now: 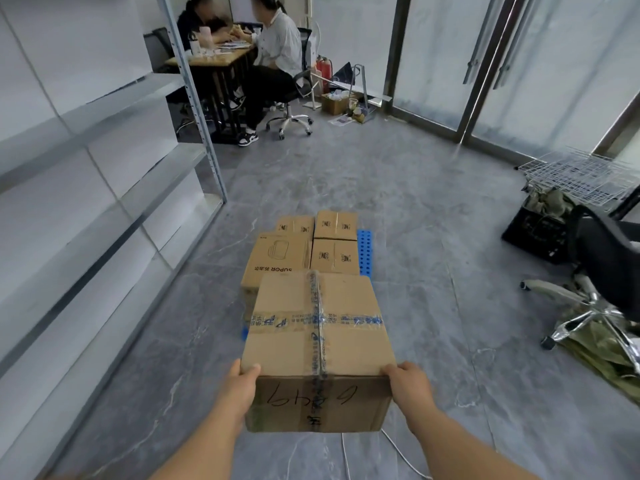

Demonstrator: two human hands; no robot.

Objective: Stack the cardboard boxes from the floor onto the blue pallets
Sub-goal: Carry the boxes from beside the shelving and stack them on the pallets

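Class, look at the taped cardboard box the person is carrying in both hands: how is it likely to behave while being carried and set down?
The taped box probably stays stiff: its faces look flat and its edges square. It seems manageable in weight, since the left hand and right hand hold it only at its sides. With flat sides, it should sit steadily, not roll.

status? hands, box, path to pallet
Left hand and right hand grip the taped cardboard box, carried. Blue pallet ahead, four boxes on it. Nothing between.
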